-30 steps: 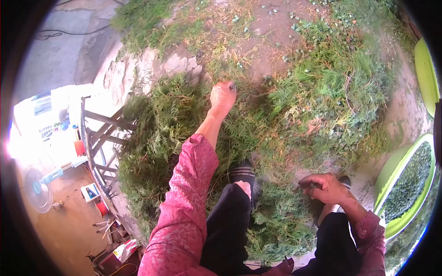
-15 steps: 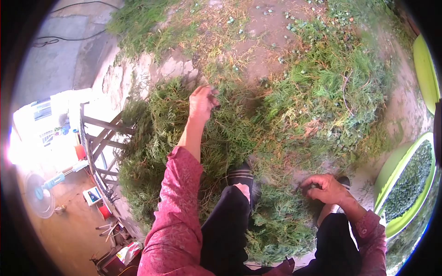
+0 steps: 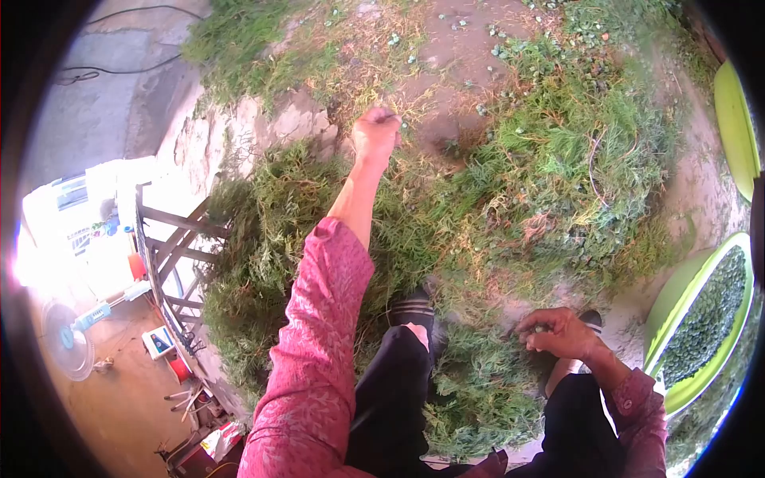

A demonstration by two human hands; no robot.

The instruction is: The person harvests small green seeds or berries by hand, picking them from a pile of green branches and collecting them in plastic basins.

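My left hand is stretched far forward in a fist, over the strewn ground beyond a heap of green conifer branches. Whatever lies inside those fingers is hidden. Close to my right knee, my right hand has its fingers curled toward the thumb, above a smaller pile of conifer sprigs. Something small may sit in its grip, but I cannot make it out. On the right stands a lime-green basin holding many small green cones.
More cut branches spread ahead to the right. A second green basin stands at the far right edge. Left are a wooden frame, a fan and a dark cable. Small cones dot the bare soil.
My left hand has moved forward and slightly right, off the branch heap, and its fingers have closed into a fist. My right hand stays nearly in place, fingers shifting slightly.
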